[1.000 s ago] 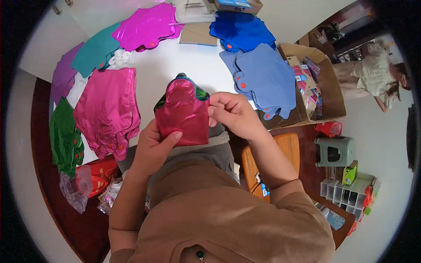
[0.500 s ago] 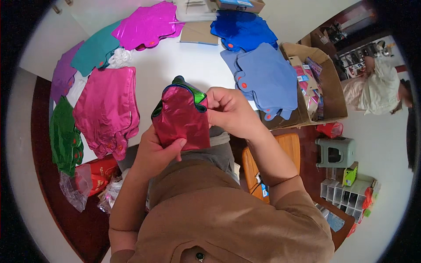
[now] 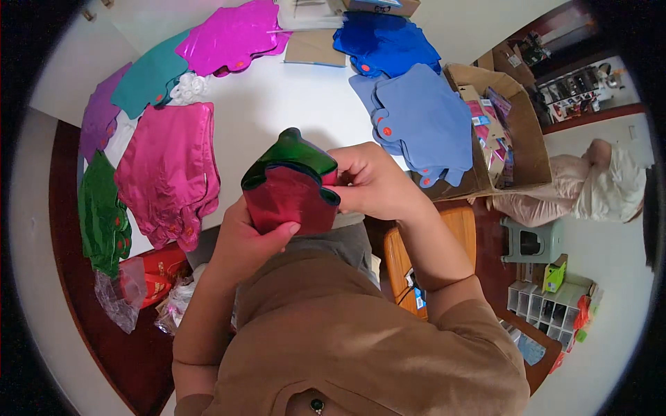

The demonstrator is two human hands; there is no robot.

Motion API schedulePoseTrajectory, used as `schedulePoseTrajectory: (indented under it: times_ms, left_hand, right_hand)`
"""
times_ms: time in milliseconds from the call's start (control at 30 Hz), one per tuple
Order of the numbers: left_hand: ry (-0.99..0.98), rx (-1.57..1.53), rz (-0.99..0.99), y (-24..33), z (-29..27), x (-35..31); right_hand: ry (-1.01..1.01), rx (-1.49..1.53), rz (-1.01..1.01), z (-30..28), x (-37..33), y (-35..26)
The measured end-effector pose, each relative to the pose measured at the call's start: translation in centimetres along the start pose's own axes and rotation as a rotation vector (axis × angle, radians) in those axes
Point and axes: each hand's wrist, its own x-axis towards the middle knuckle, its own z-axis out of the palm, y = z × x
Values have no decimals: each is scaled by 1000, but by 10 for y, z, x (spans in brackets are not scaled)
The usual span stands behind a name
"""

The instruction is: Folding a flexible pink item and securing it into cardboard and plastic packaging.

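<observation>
At the tabletop (image 3: 270,104), fingers of left hand (image 3: 244,246) and right hand (image 3: 378,184) pinch opposite sides of a pouch (image 3: 286,201), seemingly steadying it.

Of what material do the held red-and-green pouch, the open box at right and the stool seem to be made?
Pouch: probably thin foil-like film or coated fabric, shiny; highlights follow its folds.
Box: apparently cardboard; matt brown, with thin, stiff walls.
Stool: likely moulded plastic; grey-green and smooth, with rounded corners, though the exact kind cannot be told.
</observation>
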Motion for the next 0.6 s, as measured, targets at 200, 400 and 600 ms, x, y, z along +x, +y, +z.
schedulePoseTrajectory:
  times_ms: [200,400,600]
  left_hand:
    - [7,-15,6,-3,-1,-2]
    - [105,26,-56,8,5,-4]
    - [159,4,-50,12,10,-3]
  right_hand:
    - [51,-17,25,5,4,1]
    - [24,39,64,5,5,5]
    - [66,106,114,9,6,7]
